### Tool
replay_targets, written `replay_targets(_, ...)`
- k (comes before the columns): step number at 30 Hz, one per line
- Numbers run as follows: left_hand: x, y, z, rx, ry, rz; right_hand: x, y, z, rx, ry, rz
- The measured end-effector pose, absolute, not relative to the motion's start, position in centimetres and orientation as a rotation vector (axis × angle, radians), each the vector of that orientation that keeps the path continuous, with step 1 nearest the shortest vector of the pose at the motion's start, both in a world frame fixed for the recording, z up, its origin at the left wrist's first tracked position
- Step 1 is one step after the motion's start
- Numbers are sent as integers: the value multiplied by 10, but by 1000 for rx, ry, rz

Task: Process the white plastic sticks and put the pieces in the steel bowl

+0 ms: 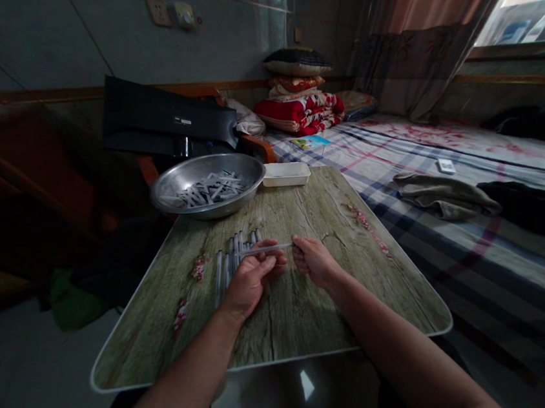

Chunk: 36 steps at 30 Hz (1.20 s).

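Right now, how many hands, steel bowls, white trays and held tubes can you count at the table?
Hands: 2 (left hand, right hand)
Steel bowl: 1
White tray: 1
Thin clear tube held in the fingers: 1
Total: 5

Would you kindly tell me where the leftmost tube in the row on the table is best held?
Pinch the slim tube around its near end, coming from above and the left: it lies flat on the table, its right-hand neighbour sits close along most of its length, and that end sticks out past the others. The left hand, pinching another tube, is nearest.
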<state>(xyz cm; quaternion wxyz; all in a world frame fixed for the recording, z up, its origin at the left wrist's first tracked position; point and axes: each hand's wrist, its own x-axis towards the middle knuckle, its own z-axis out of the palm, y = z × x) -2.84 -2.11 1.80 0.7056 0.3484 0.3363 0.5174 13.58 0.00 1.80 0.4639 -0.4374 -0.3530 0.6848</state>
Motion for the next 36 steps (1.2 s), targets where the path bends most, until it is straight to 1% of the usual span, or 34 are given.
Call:
replay_targets(3, -24, -20, 15, 869, 875, 1318, 134, 0, 18, -1097, -900, 1655)
replay_targets(6, -23, -17, 13, 806, 865, 1400, 130, -2, 18, -1074, -975, 1623)
replay_targets(10, -27, -12, 11, 698, 839, 1405, 126, -6, 20, -1004, -1092, 1549)
replay_targets(13, -29, -12, 11, 674, 856, 1396, 127, -7, 21, -979, -1091, 1556)
replay_targets(15, -29, -13, 12, 682, 874, 1377, 129, -6, 19, -1042, -1113, 1563)
replay_targets(20, -28, -15, 14, 706, 883, 1388, 130, -2, 11, -1185, -1275, 1443)
replay_targets(26, -28, -15, 15, 652, 884, 1393, 127, -5, 18, -1059, -1138, 1584)
replay_targets(32, -26, -18, 17, 704, 862, 1381, 128, -4, 15, -1151, -1243, 1480)
replay_targets(36, -28, -15, 14, 667, 875, 1399, 128, -7, 16, -1013, -1132, 1541)
